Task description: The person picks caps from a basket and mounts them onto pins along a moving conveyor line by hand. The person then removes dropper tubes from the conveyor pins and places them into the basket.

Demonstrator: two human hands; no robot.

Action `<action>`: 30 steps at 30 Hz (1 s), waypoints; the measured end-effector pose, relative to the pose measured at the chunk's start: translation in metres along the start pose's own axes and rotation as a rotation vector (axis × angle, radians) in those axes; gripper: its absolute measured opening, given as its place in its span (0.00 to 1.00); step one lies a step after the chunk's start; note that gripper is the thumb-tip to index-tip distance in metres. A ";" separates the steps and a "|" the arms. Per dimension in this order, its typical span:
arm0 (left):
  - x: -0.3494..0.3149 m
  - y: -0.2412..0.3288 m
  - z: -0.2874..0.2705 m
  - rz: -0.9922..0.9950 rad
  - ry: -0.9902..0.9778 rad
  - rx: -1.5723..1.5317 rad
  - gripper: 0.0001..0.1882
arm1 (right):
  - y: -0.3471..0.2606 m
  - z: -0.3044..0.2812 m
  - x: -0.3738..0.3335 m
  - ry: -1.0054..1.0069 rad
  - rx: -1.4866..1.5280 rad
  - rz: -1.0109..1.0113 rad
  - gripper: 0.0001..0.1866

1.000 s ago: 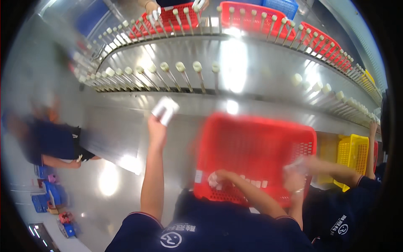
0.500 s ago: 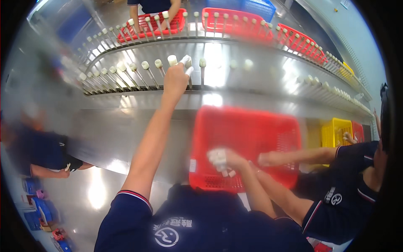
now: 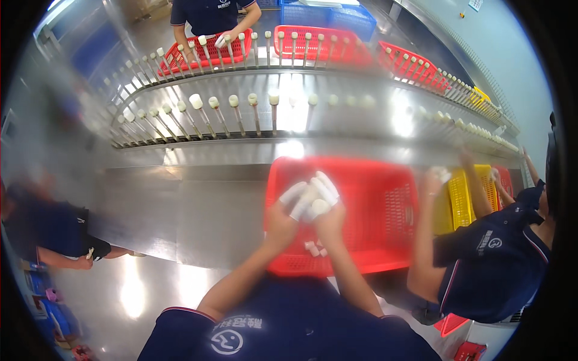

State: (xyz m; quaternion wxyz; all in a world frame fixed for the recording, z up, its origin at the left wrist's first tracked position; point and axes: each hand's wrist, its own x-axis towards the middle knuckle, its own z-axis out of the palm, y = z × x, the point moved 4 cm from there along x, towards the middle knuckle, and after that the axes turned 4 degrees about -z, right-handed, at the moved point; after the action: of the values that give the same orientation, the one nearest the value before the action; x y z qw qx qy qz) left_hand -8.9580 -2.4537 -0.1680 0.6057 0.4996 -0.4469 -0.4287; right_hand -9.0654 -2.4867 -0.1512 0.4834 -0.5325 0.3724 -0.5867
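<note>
My left hand [image 3: 284, 218] and my right hand [image 3: 329, 218] meet over the near left part of a red basket [image 3: 376, 265]. White finger covers sit on several fingertips of both. Between the hands is a cluster of small white round pieces [image 3: 318, 208], blurred by motion; my right hand is closed around them. The left fingers bend in against the same cluster, and exactly what they grip is partly hidden. Several small white pieces [image 3: 314, 248] lie in the basket below. Beyond, a row of upright metal rods carries white caps [image 3: 233, 101].
A second row of capped rods [image 3: 268, 45] runs farther back, with red baskets [image 3: 208, 59] behind it and a person working there. To my right, another person [image 3: 487, 253] works close by, near yellow baskets [image 3: 462, 195]. Another person [image 3: 57, 222] is at the left. A metal table [image 3: 198, 216] adjoins my basket.
My left hand has come back from a capped rod to join my right hand over the basket. The person at right has raised their hands from my basket toward the rods.
</note>
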 end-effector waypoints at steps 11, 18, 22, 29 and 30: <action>-0.084 0.146 -0.064 0.508 -0.073 0.507 0.15 | -0.090 0.075 -0.075 -0.236 -0.012 0.138 0.31; -0.094 0.189 -0.161 0.285 -0.685 0.482 0.18 | -0.160 0.171 -0.120 -0.619 -0.307 0.456 0.26; -0.096 0.200 -0.225 0.318 -0.600 0.565 0.17 | -0.152 0.217 -0.151 -0.649 -0.023 0.712 0.23; 0.039 0.245 -0.373 0.354 0.269 0.772 0.16 | -0.040 0.260 -0.199 0.093 1.299 0.901 0.15; 0.050 0.240 -0.373 0.375 0.272 0.915 0.16 | -0.030 0.264 -0.201 0.147 1.268 0.856 0.15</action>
State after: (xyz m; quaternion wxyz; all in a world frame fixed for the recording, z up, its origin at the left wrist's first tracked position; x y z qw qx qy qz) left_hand -8.5668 -2.3867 0.0368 0.4443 0.6760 -0.5879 -0.0042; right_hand -8.8176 -2.2648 -0.1352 0.8553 0.0775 0.1694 -0.4834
